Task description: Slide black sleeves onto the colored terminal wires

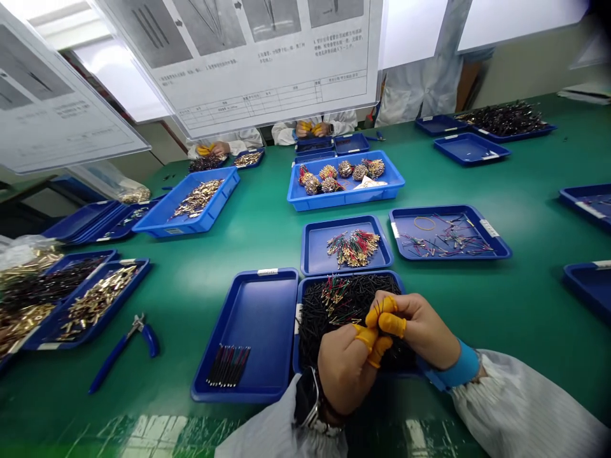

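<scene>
My left hand (346, 366) and my right hand (424, 327) meet above a blue tray of short black tubes (312, 318). Yellow finger cots cover the thumbs and fingertips of both. The fingers are pinched together around thin dark wires (379, 308), whose ends are mostly hidden. On the tubes lies a loose bunch of red, green and black wires (335, 291) with metal tips. In the left-hand blue tray (260, 305), a row of black-sleeved wires (228, 366) lies side by side. Behind the tubes, another tray holds a pile of coloured wires with gold ends (356, 248).
Blue-handled cutters (128, 346) lie at left, near a tray of brass parts (98, 302). A scrap-wire tray (449, 232) stands at right. Further back are bins with bundled pieces (329, 184) and gold pieces (198, 198). Printed sheets (267, 83) hang above; co-workers' hands (312, 129) are beyond.
</scene>
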Action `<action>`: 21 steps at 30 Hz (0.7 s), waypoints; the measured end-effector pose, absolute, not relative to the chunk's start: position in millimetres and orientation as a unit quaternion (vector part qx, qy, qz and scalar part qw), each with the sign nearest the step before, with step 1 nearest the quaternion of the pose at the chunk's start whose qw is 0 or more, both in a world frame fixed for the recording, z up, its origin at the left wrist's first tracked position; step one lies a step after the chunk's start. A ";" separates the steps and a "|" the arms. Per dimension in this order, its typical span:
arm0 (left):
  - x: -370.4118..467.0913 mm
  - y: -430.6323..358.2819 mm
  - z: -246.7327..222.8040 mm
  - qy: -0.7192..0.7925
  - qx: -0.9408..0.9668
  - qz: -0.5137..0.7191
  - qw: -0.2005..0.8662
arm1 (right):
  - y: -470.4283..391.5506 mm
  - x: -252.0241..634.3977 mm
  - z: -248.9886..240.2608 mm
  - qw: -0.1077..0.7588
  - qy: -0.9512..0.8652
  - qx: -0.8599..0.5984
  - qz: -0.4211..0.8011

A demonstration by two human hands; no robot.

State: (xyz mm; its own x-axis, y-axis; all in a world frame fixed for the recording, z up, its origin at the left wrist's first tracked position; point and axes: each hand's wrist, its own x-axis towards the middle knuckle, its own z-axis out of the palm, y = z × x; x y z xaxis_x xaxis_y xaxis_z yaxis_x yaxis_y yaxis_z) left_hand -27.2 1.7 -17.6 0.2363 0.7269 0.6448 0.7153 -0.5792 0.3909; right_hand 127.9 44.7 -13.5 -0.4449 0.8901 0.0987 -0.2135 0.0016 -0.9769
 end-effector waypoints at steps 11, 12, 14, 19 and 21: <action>-31.6 -7.4 -15.9 0.522 0.781 0.336 -0.072 | 38.1 135.4 -18.5 0.425 -0.584 -0.363 0.588; -43.3 -15.6 -13.5 0.552 0.770 0.313 -0.071 | 39.8 137.7 -20.5 0.424 -0.571 -0.372 0.596; -73.9 -34.4 -8.2 0.619 0.737 0.267 -0.050 | 43.7 143.5 -25.4 0.439 -0.547 -0.395 0.594; -152.3 -70.0 1.4 0.765 0.628 0.146 -0.003 | 49.0 152.5 -38.5 0.477 -0.508 -0.422 0.580; -171.1 -75.3 4.2 0.782 0.612 0.117 0.008 | 49.5 152.0 -41.9 0.469 -0.501 -0.432 0.586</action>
